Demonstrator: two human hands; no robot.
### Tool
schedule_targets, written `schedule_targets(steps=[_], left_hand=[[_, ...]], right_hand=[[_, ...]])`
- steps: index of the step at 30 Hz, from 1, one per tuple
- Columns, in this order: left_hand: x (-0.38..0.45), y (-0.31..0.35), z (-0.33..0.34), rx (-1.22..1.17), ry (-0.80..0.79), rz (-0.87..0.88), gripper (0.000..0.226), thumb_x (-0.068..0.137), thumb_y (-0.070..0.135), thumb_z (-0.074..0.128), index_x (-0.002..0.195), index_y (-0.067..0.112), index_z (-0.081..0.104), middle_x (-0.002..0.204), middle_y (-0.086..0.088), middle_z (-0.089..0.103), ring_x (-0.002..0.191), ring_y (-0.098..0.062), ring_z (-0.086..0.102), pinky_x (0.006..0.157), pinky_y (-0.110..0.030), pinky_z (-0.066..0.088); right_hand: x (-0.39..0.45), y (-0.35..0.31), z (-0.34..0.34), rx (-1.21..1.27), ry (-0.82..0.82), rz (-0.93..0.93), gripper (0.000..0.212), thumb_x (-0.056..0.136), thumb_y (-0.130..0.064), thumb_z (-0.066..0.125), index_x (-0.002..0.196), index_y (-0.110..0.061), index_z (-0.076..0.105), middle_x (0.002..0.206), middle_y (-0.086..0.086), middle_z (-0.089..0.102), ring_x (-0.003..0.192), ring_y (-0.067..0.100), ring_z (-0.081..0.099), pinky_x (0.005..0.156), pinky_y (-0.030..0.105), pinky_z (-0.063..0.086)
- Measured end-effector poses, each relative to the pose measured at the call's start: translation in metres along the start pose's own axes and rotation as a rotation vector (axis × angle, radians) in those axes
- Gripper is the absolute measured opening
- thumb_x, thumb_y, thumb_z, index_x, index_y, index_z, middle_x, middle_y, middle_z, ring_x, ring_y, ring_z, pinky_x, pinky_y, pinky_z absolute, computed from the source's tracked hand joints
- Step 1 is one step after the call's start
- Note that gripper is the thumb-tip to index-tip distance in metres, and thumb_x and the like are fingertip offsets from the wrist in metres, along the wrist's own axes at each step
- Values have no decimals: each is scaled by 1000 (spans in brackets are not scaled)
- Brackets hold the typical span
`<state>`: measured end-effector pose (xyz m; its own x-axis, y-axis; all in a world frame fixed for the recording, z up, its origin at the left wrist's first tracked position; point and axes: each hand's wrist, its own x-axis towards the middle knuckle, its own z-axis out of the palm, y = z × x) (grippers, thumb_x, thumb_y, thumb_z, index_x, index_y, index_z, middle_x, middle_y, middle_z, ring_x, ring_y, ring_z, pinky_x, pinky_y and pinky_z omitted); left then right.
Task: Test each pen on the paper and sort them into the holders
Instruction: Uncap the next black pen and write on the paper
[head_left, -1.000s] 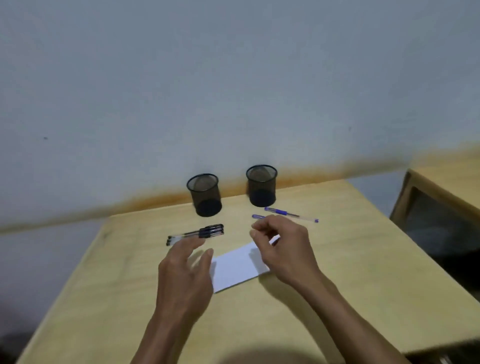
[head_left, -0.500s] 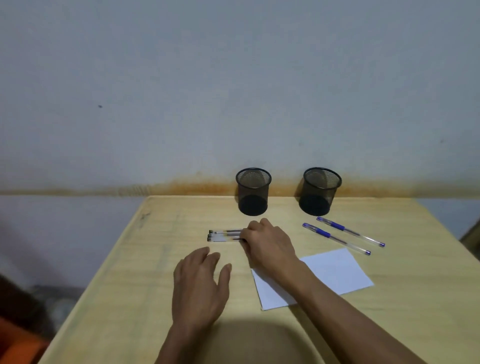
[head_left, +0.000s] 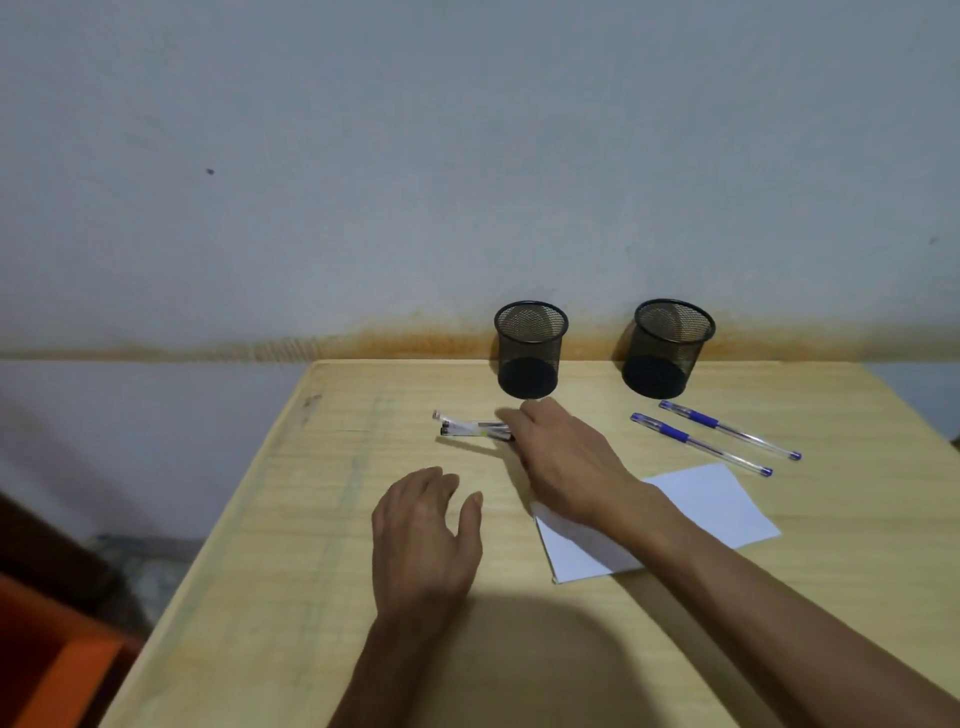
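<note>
A few black pens (head_left: 465, 427) lie bunched on the wooden table (head_left: 311, 545), in front of the left mesh holder (head_left: 530, 347). My right hand (head_left: 563, 460) reaches across to them; its fingertips curl over their right ends and pinch one pen, whose left end tilts up off the others. My left hand (head_left: 423, 530) rests flat on the table, fingers relaxed, holding nothing. Two blue pens (head_left: 698, 441) lie side by side in front of the right mesh holder (head_left: 668, 347). The white paper (head_left: 717, 506) lies under my right forearm. Both holders look empty.
The table stands against a grey wall, with the holders at its back edge. An orange object (head_left: 47, 670) sits on the floor to the lower left, beyond the table's left edge.
My right hand went from the paper and blue pens over to the black pens and closed its fingertips on them. One black pen has tilted up. The view turned left.
</note>
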<state>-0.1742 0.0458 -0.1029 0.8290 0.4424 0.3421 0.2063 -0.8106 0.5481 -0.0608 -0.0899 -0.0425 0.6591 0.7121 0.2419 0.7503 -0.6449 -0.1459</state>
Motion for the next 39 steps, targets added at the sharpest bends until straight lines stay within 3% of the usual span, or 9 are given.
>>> schedule_targets(steps=[2,5,8,12,19,24,27,32,39], left_hand=[[-5,9,-10,-185,41,-21,30,87,36,70,112,18,70,112,7,68,113,-15,60,96,-38,52],[-15,35,-26,-335,12,98,39,87,32,71,124,21,65,115,14,64,112,-2,57,93,-13,44],[-21,61,-32,-382,-33,205,35,92,25,67,126,23,64,114,18,66,109,-1,60,91,-23,49],[-30,84,-28,-372,-67,211,17,94,25,63,110,27,70,96,18,68,93,-2,62,78,-27,52],[-48,108,-23,-270,-56,331,10,86,18,64,88,21,74,76,11,66,71,-1,59,64,-15,43],[-39,79,-38,-298,43,98,13,87,21,65,79,29,72,75,15,68,73,-2,63,64,-20,47],[-15,43,-30,-132,18,26,7,89,26,67,84,27,72,73,10,63,69,-7,60,63,-32,48],[27,14,-12,43,-66,-24,14,90,24,66,81,17,75,78,-4,66,78,-26,63,66,-31,43],[49,6,-3,57,-63,-76,10,86,25,72,84,17,77,81,-1,73,78,-21,64,69,-32,48]], right_hand=[[-10,-4,-19,288,95,94,29,101,-15,49,129,-14,57,110,7,57,98,23,55,79,39,50],[-32,-12,-40,749,214,343,9,98,-21,59,101,-17,67,88,1,66,79,15,62,72,30,53],[-60,-15,-48,1012,260,502,9,93,-28,68,94,-19,67,83,2,73,79,18,70,73,32,60],[-95,-17,-53,1211,336,599,5,94,-22,68,97,-19,66,82,0,76,76,8,72,68,19,55],[-139,0,-60,1382,386,634,6,94,-10,67,100,-11,67,83,6,77,70,10,69,70,20,56],[-138,77,-87,1429,868,790,5,97,-9,64,93,-11,64,74,4,74,60,10,63,64,25,51],[-135,86,-83,1372,804,745,5,97,-10,64,94,-14,63,81,10,72,65,14,66,64,27,53],[-136,59,-61,1295,693,677,2,96,-9,65,96,-11,65,80,11,71,62,10,66,62,21,56],[-130,41,-56,1236,631,662,8,94,-9,67,100,-4,67,85,14,74,63,7,68,65,17,57]])
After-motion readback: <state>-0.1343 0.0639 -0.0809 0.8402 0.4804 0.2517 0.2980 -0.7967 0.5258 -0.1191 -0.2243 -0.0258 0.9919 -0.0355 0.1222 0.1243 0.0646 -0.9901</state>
